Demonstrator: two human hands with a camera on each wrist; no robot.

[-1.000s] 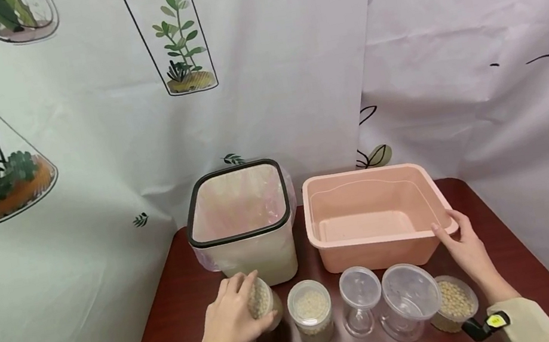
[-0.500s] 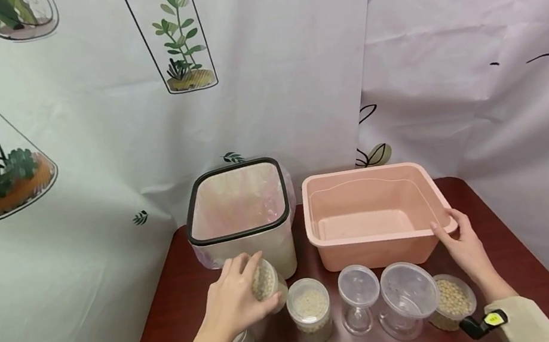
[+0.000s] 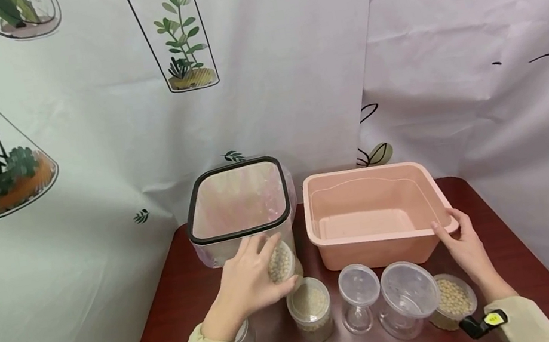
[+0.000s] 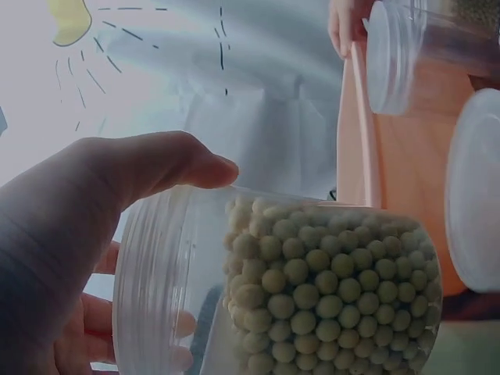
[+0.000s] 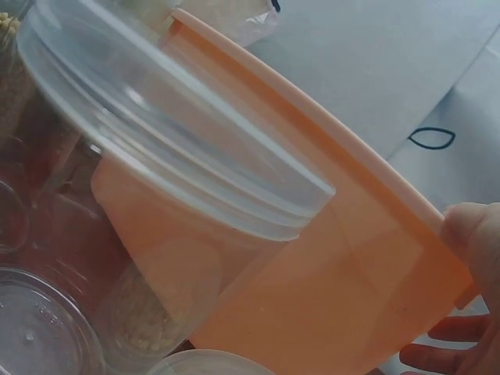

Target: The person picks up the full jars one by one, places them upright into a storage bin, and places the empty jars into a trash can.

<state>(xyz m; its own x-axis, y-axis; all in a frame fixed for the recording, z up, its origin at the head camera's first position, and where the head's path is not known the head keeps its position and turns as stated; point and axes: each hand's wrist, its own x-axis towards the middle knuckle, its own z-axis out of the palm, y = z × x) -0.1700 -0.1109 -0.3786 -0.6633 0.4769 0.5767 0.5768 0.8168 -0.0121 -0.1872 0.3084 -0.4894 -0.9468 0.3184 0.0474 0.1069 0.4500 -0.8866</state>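
Note:
My left hand [image 3: 261, 273] grips a clear jar of pale round beans [image 3: 281, 260], lifted off the table and tilted, just in front of the cream bin [image 3: 245, 254]. In the left wrist view the beans fill the jar [image 4: 328, 297] and my thumb [image 4: 156, 168] lies across its side. My right hand [image 3: 450, 229] holds the near right corner of the empty pink basin [image 3: 374, 215]; its thumb [image 5: 473, 234] presses on the basin's rim [image 5: 312, 141].
In a row at the front of the dark red table [image 3: 177, 308] stand a jar of fine grain [image 3: 309, 307], a small empty clear jar [image 3: 359, 296], a larger tilted clear jar [image 3: 409, 293] and a low jar of beans [image 3: 451, 302]. A small clear piece [image 3: 242, 336] lies under my left wrist. Curtains hang behind and on both sides.
My left hand has lifted the bean jar from the table and carried it up and to the right, toward the bin's front. My right hand has stayed on the basin's corner.

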